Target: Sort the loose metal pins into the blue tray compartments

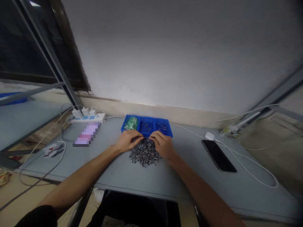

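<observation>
A heap of small metal pieces (144, 156), which look like screws or pins, lies on the grey table in front of me. My left hand (128, 140) is at the heap's upper left edge, thumb and fingers drawn together. Facing it, my right hand (163, 144) curls over the upper right edge, fingertips likewise pinched. Whatever is between the fingertips is too small to make out. Just behind both hands is a blue three-part tray (170, 134). Green-and-white packets (131, 123) fill its left compartment; a few thin metal pieces lie in the middle and right ones.
On the left are a white power strip (100, 118) with plugs, a lit phone (87, 134) blurred out, and crumpled paper (52, 149). A dark phone (219, 156) and a white charger (209, 136) with cable lie right. A wall (165, 63) rises behind.
</observation>
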The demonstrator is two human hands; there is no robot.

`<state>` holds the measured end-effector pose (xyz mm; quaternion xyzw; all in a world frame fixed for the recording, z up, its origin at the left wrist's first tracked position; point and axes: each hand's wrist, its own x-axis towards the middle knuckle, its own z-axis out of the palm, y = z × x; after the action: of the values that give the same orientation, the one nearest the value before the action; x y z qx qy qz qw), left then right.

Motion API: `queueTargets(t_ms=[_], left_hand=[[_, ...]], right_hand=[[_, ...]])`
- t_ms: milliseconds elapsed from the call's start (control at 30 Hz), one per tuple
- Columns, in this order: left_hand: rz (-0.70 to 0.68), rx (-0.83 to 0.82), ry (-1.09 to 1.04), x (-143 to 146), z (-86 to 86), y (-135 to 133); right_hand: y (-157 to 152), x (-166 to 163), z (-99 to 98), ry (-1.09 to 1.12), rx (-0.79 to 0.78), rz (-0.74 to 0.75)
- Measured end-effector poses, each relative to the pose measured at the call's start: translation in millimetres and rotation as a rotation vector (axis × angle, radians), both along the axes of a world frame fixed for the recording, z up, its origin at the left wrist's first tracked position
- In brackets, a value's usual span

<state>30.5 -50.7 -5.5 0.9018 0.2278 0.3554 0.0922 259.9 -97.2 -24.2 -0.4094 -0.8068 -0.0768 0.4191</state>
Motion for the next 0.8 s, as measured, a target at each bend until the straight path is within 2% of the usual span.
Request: queueTargets(t_ms=[100,200,300,400,500,600,800], left_hand=[[0.009,0.006,-0.032,0,0.8,-1],[-0.005,0.013,-0.048,1,1.9,-3],[-0.026,0.01,-0.038,3,2.6,-5],[-0.035,-0.007,-0.028,3,2.5,-6],[-0.026,-0.024,-0.012,3,1.6,-6],[-0.017,-0.033,0.0,2,-0.6,-6],[-0.012,-0.066,0.038,2,-4.9,-5]], right_hand=[[3,10,7.0,0.016,0.095,-0.038],[6,24,17.3,0.151,0.193,-0.208],[10,39,23.0,0.179,0.205,-0.368],[13,50,21.1,0.085,0.167,-0.333],[12,52,16.2,-0.102,0.046,-0.191],[11,49,11.6,-0.332,-0.171,-0.119],[10,45,6.1,-0.53,-0.465,-0.174]])
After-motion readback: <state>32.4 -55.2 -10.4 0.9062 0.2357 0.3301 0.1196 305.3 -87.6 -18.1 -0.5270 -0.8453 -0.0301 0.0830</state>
